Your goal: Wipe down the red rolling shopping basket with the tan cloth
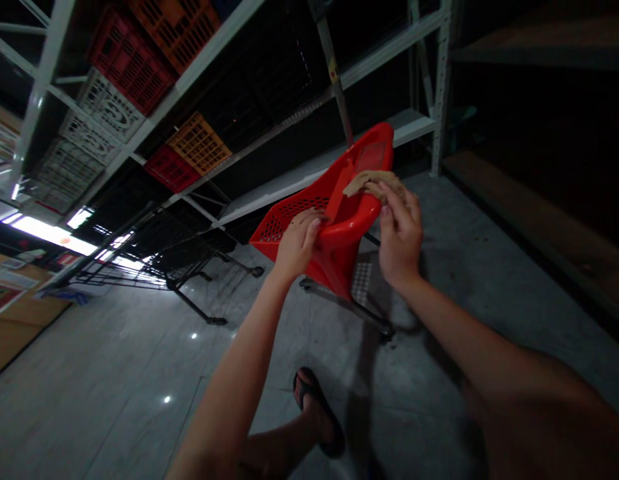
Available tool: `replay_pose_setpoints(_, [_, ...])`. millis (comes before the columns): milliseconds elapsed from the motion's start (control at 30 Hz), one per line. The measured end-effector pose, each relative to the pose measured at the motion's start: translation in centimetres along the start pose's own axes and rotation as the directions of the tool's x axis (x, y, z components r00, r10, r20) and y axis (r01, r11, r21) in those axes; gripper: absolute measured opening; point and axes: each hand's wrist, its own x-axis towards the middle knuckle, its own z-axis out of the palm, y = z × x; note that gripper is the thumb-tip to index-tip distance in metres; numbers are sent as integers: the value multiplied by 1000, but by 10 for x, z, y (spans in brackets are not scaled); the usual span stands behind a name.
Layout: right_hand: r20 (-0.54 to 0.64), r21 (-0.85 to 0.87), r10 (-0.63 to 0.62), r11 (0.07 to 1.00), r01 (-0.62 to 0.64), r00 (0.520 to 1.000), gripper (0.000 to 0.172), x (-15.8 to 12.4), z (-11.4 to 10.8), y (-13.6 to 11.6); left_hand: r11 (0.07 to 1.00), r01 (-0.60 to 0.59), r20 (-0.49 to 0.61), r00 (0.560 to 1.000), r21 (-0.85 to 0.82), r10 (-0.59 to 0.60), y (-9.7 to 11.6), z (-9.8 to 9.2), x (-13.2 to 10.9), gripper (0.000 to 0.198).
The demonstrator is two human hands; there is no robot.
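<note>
A red plastic shopping cart (pixel 334 260) stands before me on dark wheeled legs, its basket side pierced with holes. My left hand (pixel 298 241) is closed over the near left rim of the cart, thumb on top and fingertips partly hidden inside. At the handle end, my right hand (pixel 400 233) pinches a crumpled tan cloth (pixel 372 180). The cloth lies across the red handle bar, and the fingers press it there.
White metal shelving (pixel 269 200) runs behind the cart, bearing red crates (pixel 132 60), a yellow crate (pixel 200 143) and white crates (pixel 109 107). A dark wire cart (pixel 164 267) stands at left. My sandalled foot (pixel 317 413) is on the grey tiled floor (pixel 139 373).
</note>
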Motion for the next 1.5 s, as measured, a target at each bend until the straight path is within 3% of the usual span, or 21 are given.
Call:
replay_pose_setpoints(133, [69, 69, -116, 991, 111, 991, 44, -33, 9, -11, 979, 197, -44, 980, 43, -195, -36, 21, 5, 67])
replay_pose_setpoints(233, [104, 94, -237, 969, 228, 966, 43, -48, 23, -4, 939, 301, -150, 949, 164, -278, -37, 41, 9, 71])
replay_pose_setpoints(333, [63, 48, -291, 956, 288, 955, 40, -39, 33, 12, 883, 344, -150, 938, 320, -311, -21, 50, 10, 72])
replay_pose_setpoints(433, [-77, -49, -373, 928, 370, 925, 39, -21, 29, 20, 855, 332, -93, 942, 399, -322, 4, 50, 6, 71])
replay_pose_setpoints(533, [-162, -156, -461, 885, 439, 872, 42, -2, 9, 20, 868, 287, -28, 953, 404, -302, 28, 46, 2, 66])
replay_pose_setpoints(633, [-180, -214, -495, 863, 457, 850, 44, 20, -19, 20, 901, 133, 154, 965, 412, -213, 41, 41, 2, 59])
replay_pose_setpoints(700, [-186, -221, -478, 872, 437, 859, 45, 29, -32, 23, 896, 29, 289, 941, 442, -174, 44, 40, 4, 55])
replay_pose_setpoints(767, [-178, -206, -416, 902, 379, 892, 46, 28, -38, 27, 878, -1, 362, 911, 479, -197, 44, 42, 5, 56])
replay_pose_setpoints(833, [-132, -177, -325, 937, 301, 936, 50, 11, -35, 33, 870, 35, 360, 902, 491, -239, 46, 48, 5, 58])
replay_pose_setpoints(933, [-12, -131, -166, 978, 164, 986, 61, -37, -21, 43, 871, 96, 300, 916, 481, -267, 53, 58, 3, 59])
replay_pose_setpoints(1033, [62, -135, -85, 986, 93, 994, 68, -80, -10, 54, 875, 114, 261, 929, 471, -262, 60, 62, -2, 56])
replay_pose_setpoints(1100, [117, -152, -78, 984, 95, 990, 70, -92, -9, 57, 877, 119, 245, 935, 465, -257, 63, 62, -7, 55])
replay_pose_setpoints(1200, [165, -150, -122, 978, 147, 979, 70, -75, -15, 54, 873, 138, 217, 939, 469, -265, 64, 58, -14, 54])
replay_pose_setpoints(1400, [60, -138, -276, 950, 281, 959, 63, 6, -22, 31, 876, 154, 216, 936, 458, -277, 67, 54, -22, 56])
replay_pose_setpoints(1500, [91, -117, -353, 925, 362, 931, 60, 21, -21, 30, 886, 158, 215, 938, 435, -273, 69, 54, -22, 56])
